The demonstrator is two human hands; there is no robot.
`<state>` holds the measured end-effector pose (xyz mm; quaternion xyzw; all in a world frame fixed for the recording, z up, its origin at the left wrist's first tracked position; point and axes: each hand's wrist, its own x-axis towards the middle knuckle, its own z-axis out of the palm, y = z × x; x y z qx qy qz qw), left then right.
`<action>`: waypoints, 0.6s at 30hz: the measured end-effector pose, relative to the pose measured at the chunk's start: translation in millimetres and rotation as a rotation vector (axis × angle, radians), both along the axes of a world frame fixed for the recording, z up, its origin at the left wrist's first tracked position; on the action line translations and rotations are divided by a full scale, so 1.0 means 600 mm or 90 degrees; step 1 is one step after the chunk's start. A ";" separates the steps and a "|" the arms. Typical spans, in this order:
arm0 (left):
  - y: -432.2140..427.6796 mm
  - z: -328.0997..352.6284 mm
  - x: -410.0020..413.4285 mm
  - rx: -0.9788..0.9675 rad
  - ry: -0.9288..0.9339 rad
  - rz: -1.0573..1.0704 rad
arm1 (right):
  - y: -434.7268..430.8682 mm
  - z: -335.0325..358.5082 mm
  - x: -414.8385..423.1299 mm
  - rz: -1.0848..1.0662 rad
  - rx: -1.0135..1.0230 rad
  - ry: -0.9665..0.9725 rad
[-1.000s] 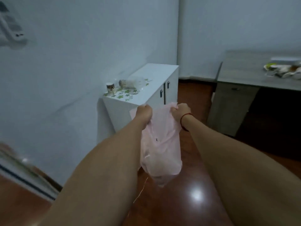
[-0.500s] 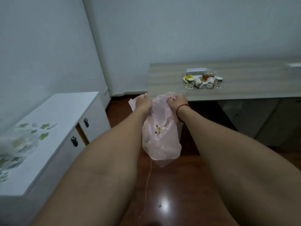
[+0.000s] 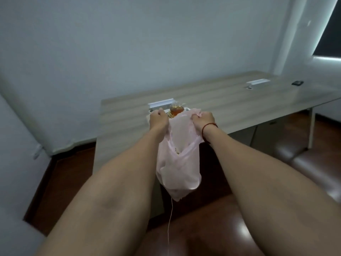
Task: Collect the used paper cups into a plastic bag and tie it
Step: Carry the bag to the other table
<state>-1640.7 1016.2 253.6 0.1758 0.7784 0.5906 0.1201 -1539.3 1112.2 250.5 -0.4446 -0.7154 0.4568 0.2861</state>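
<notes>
Arms outstretched; left hand (image 3: 159, 120), right hand (image 3: 203, 120) curled.

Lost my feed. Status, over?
Left hand and right hand grip pink bag top. Bag hangs untied before table. Nothing blocking.

text: none legible | labels: none | brands: none | numbers: none | signs: none

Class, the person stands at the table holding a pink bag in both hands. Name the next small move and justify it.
Probably release the right hand and reach for the items by the amber container while the left hand holds the pink bag. Both hands grip its top, and those items lie on the table just beyond them.
</notes>
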 end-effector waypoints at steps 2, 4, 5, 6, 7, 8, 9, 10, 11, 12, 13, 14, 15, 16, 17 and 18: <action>0.091 -0.005 -0.018 -0.004 0.008 -0.025 | 0.086 -0.012 -0.032 0.000 -0.002 0.003; 0.175 -0.006 -0.037 -0.021 0.010 -0.028 | 0.165 -0.014 -0.057 0.012 0.005 -0.016; 0.214 0.002 -0.044 -0.032 0.014 -0.023 | 0.204 -0.008 -0.065 0.016 0.014 -0.024; 0.254 0.007 -0.055 -0.030 0.021 -0.025 | 0.243 -0.004 -0.074 0.015 0.027 -0.018; 0.299 0.016 -0.064 -0.022 0.028 -0.030 | 0.287 0.004 -0.083 0.012 0.042 -0.015; 0.343 0.018 -0.076 -0.004 0.031 -0.029 | 0.332 0.010 -0.091 0.009 0.056 -0.012; 0.388 0.015 -0.090 0.001 0.028 -0.026 | 0.374 0.012 -0.096 0.003 0.060 -0.014; 0.430 0.006 -0.105 -0.006 0.024 -0.015 | 0.410 0.010 -0.100 -0.002 0.056 -0.022; 0.468 -0.006 -0.123 -0.023 0.020 0.001 | 0.442 0.005 -0.102 -0.010 0.051 -0.029; 0.503 -0.006 -0.130 -0.021 0.007 0.014 | 0.479 -0.001 -0.108 -0.021 0.045 -0.026; 0.529 -0.002 -0.130 -0.008 -0.010 0.014 | 0.511 -0.007 -0.114 -0.027 0.038 -0.021; 0.553 0.004 -0.127 0.008 -0.019 0.006 | 0.543 -0.008 -0.120 -0.031 0.036 -0.018; 0.584 0.006 -0.130 0.010 -0.020 -0.004 | 0.577 -0.008 -0.128 -0.033 0.038 -0.021; 0.619 0.006 -0.136 0.003 -0.023 -0.011 | 0.611 -0.008 -0.134 -0.037 0.046 -0.027; 0.652 0.002 -0.140 0.003 -0.028 -0.013 | 0.643 -0.011 -0.140 -0.045 0.054 -0.032; 0.691 0.000 -0.147 0.010 -0.034 -0.020 | 0.682 -0.011 -0.146 -0.054 0.066 -0.037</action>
